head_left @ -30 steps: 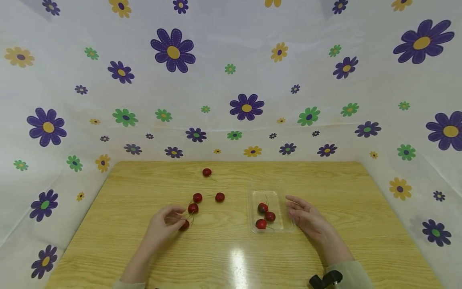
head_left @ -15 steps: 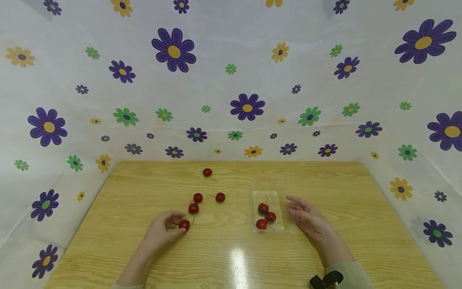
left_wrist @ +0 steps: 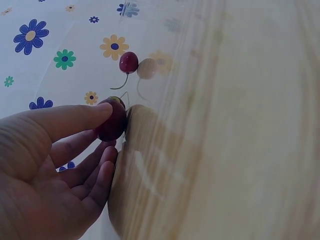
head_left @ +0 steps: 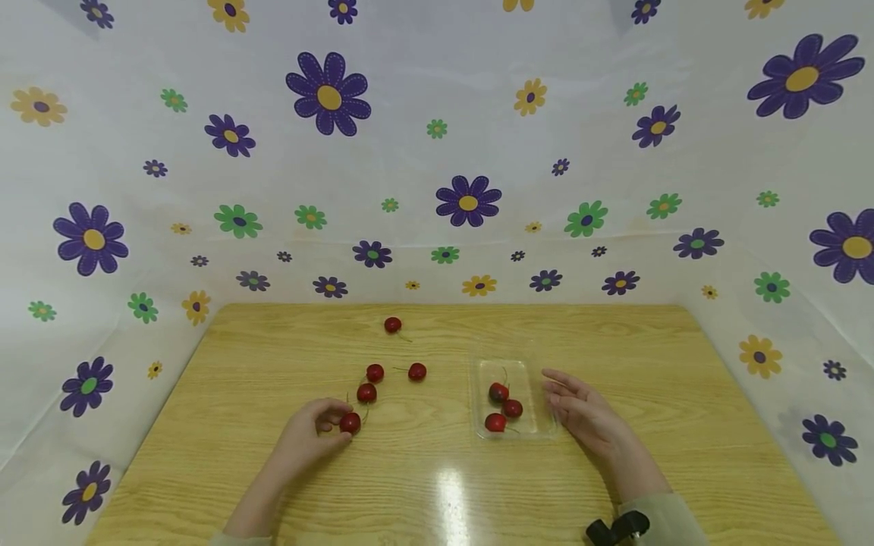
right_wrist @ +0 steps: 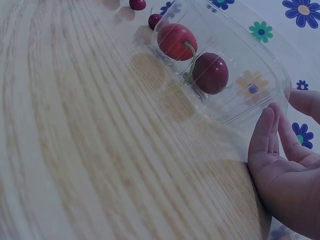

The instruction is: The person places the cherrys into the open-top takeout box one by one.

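My left hand (head_left: pixel 307 440) is at the left of the table and pinches a dark red cherry (head_left: pixel 350 423) between thumb and fingers. In the left wrist view the thumb lies over that cherry (left_wrist: pixel 112 122), with the other fingers curving below. Just beyond it are two more cherries, the nearer one (head_left: pixel 366 393) almost touching the other (head_left: pixel 375 372). My right hand (head_left: pixel 590 417) rests against the right side of a clear plastic container (head_left: pixel 508 370), fingers extended. Three cherries lie inside, one of them brighter red (right_wrist: pixel 177 42) in the right wrist view.
One cherry (head_left: pixel 417 371) with its stem pointing left lies between the left group and the container. Another cherry (head_left: pixel 392 324) sits near the back edge of the wooden table (head_left: pixel 410 485). A white flower-printed sheet (head_left: pixel 410 167) stands behind and at both sides.
My left fingers have drawn back slightly toward me and now hold the nearest cherry, which shows more fully. The right hand and the container stay where they were.
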Demonstrator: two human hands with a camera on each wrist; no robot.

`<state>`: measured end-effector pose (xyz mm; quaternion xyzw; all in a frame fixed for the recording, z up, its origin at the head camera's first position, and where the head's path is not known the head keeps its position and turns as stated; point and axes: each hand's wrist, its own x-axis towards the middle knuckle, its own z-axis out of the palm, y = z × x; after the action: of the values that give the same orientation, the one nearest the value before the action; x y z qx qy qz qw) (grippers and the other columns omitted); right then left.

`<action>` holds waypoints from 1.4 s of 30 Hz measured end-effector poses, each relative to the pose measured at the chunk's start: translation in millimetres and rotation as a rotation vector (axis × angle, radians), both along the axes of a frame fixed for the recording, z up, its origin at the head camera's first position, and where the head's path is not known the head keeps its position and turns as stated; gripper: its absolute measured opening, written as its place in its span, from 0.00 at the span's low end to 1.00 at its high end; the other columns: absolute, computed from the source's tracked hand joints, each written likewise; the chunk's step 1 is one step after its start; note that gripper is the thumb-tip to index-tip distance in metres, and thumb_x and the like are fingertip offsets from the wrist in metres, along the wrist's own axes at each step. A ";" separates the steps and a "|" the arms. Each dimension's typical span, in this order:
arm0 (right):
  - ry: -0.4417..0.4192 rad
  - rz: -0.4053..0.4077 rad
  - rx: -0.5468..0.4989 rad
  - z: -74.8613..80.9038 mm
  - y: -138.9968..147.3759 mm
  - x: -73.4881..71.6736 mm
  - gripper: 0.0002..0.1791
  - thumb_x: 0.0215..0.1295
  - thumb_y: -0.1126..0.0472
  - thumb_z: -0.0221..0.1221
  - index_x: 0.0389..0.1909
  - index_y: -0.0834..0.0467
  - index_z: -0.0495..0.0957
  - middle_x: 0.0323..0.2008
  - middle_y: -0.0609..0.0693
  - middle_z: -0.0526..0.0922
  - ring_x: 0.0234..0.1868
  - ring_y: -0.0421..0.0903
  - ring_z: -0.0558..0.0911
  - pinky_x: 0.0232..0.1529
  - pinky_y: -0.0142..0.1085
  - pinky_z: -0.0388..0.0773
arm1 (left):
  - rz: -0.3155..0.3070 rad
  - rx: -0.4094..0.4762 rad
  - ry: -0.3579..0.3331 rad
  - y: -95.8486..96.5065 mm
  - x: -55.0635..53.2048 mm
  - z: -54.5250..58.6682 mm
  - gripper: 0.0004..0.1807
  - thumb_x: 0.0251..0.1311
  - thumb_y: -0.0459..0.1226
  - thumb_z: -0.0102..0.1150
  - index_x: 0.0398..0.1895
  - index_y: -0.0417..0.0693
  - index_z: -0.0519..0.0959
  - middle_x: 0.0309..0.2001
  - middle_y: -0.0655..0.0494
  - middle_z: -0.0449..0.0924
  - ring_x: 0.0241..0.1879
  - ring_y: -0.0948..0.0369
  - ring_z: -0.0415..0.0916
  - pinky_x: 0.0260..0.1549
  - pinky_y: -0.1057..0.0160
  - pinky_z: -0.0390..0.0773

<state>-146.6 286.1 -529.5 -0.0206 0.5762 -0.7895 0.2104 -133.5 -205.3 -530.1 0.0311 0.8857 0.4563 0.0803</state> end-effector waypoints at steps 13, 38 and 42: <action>-0.008 -0.003 0.017 0.6 -0.3 -0.2 0.22 0.81 0.71 0.51 0.63 0.42 0.75 0.55 0.39 0.80 0.52 0.33 0.81 0.57 0.25 0.79 | 0.005 -0.009 0.012 1.6 0.3 -0.2 0.18 0.60 0.31 0.75 0.54 0.43 0.85 0.47 0.52 0.86 0.47 0.60 0.80 0.46 0.68 0.82; -0.039 -0.036 0.040 2.7 -2.6 -0.1 0.21 0.80 0.70 0.52 0.61 0.42 0.76 0.55 0.39 0.80 0.53 0.33 0.80 0.57 0.25 0.79 | 0.017 0.096 -0.006 -0.8 -1.1 0.5 0.18 0.66 0.33 0.71 0.58 0.40 0.83 0.48 0.49 0.87 0.46 0.62 0.81 0.46 0.71 0.83; -0.039 -0.041 0.047 2.8 -2.6 -0.2 0.21 0.80 0.70 0.52 0.60 0.41 0.76 0.55 0.39 0.80 0.54 0.33 0.80 0.58 0.25 0.79 | 0.029 0.091 -0.016 1.5 -2.4 0.6 0.18 0.67 0.33 0.70 0.59 0.41 0.83 0.47 0.50 0.87 0.47 0.62 0.82 0.46 0.71 0.83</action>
<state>-146.8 283.4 -526.7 0.0114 0.5909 -0.7800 0.2056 -135.9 -203.8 -529.5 0.0181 0.8636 0.4976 0.0791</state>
